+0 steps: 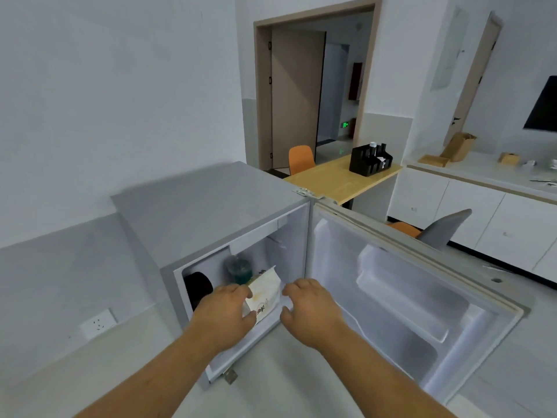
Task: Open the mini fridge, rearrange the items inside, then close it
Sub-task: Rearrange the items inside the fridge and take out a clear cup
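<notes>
The grey mini fridge point(208, 206) stands against the wall with its door point(401, 294) swung wide open to the right. At the front of the compartment is a white paper packet with yellow print point(266, 289), tilted on its side. My left hand point(224, 310) grips the packet's left edge. My right hand point(312, 307) hovers just right of the packet, fingers curled and apart, holding nothing. Behind the packet stands a clear bottle of green liquid point(238, 270). A dark rounded object point(197, 286) sits at the compartment's left.
The door's inner shelves point(401, 306) hold nothing. A wall socket point(98, 322) is low on the left wall. Beyond the fridge are a yellow table point(337, 176) with a black organiser point(370, 159), orange and grey chairs, and white cabinets point(470, 212).
</notes>
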Action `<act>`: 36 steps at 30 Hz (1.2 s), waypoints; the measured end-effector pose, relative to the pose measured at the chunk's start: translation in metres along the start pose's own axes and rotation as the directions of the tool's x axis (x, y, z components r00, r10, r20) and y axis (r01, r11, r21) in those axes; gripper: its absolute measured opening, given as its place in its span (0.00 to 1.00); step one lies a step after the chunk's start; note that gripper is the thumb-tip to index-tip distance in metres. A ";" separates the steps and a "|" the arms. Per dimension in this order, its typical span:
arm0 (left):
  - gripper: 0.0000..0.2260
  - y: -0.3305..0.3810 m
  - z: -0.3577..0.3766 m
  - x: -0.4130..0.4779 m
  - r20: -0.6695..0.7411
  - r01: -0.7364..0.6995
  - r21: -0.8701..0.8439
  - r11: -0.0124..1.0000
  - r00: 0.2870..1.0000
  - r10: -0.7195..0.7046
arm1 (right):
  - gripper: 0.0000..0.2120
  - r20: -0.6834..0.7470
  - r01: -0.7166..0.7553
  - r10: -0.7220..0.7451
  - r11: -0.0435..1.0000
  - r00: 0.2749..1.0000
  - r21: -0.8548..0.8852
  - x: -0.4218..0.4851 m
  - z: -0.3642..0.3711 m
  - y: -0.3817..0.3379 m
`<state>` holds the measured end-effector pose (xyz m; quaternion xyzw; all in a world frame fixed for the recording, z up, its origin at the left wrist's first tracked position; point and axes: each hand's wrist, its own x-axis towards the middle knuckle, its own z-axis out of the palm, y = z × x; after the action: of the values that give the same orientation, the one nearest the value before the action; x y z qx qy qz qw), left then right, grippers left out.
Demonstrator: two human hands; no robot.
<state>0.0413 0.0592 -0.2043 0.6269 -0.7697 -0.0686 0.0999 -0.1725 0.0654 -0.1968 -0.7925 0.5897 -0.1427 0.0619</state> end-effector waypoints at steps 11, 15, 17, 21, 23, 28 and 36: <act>0.25 -0.041 0.095 0.083 0.120 0.340 -0.539 0.771 0.937 -0.329 | 0.18 0.167 -0.181 0.162 0.978 0.972 0.107 0.128 0.109 -0.011; 0.26 -0.063 0.140 0.122 0.174 0.460 -0.686 0.563 0.855 -0.488 | 0.26 0.335 -0.521 0.435 0.820 0.836 0.235 0.175 0.150 0.003; 0.26 -0.069 0.159 0.135 0.194 0.488 -0.720 0.494 0.824 -0.532 | 0.28 0.418 -0.579 0.447 0.768 0.791 0.274 0.192 0.164 0.010; 0.26 -0.071 0.184 0.143 0.192 0.469 -0.760 0.449 0.823 -0.535 | 0.12 0.533 -0.661 0.418 0.617 0.735 0.428 0.209 0.181 0.027; 0.24 -0.070 0.191 0.140 0.182 0.453 -0.775 0.440 0.828 -0.531 | 0.13 0.577 -0.703 0.417 0.530 0.703 0.474 0.211 0.181 0.041; 0.19 -0.051 0.208 0.136 0.226 0.421 -0.766 0.485 0.883 -0.411 | 0.11 0.405 -0.497 0.369 0.821 0.837 0.279 0.225 0.166 0.077; 0.21 -0.037 0.219 0.186 0.316 0.422 -0.778 0.466 0.903 -0.292 | 0.14 0.085 -0.258 0.251 0.963 0.964 0.083 0.267 0.184 0.082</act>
<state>-0.0124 -0.1346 -0.4129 0.6440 -0.5000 -0.4866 0.3140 -0.1224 -0.2263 -0.3530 -0.7112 0.6766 -0.1317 0.1383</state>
